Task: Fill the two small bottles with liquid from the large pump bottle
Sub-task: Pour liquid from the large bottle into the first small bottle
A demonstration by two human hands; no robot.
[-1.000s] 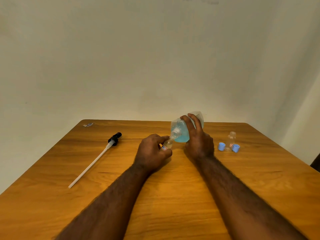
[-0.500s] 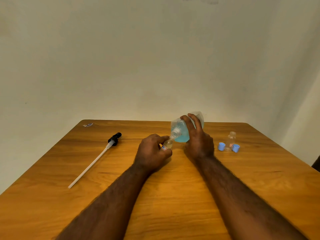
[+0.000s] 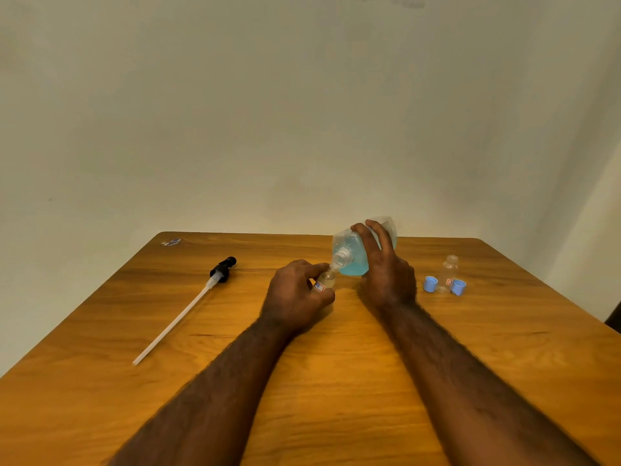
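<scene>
The left grip (image 3: 295,294) is curled round the first small bottle (image 3: 325,282), pinching it near the neck and holding it tilted. The right grip (image 3: 386,274) wraps the body of the large bottle (image 3: 351,260), which is tipped with its open neck pointing down at the small mouth. Whether the two mouths touch cannot be told, nor can the fill level.

Right of the large bottle, the second small bottle (image 3: 448,272) stands upright and uncapped between two blue caps (image 3: 430,284). Well to its left, the removed pump (image 3: 221,270) lies on the counter (image 3: 336,381).

Probable faults: the large neck is far wider than the small mouth, so a steeper tilt would likely surge blue liquid past the opening onto the counter. Any sideways drift of either grip would cause the same. Wetted fingers could then let the small bottle slip.
</scene>
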